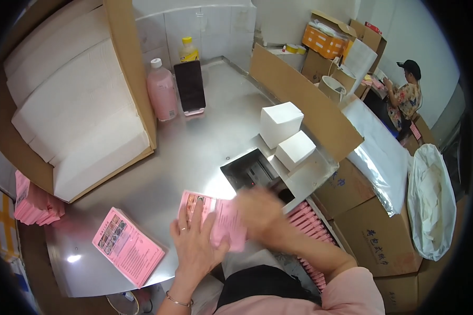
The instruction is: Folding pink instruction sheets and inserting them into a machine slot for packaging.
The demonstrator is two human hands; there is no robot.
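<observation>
A flat pink printed packet with small food pictures lies at the near edge of the metal table. My left hand rests on it, fingers spread and stretched across its printed face, a ring and a bracelet showing. Motion smears my right hand just right of the packet, so its fingers and anything in them cannot be made out. To the left lies a neat stack of matching pink packets. Beyond my hands, a rectangular opening is set into the tabletop.
A large carton of white paper stacks stands at left, above more pink packets. A phone and pink bottle stand behind. White boxes flank the opening. Pink packets fill a box at right; another person sits beyond.
</observation>
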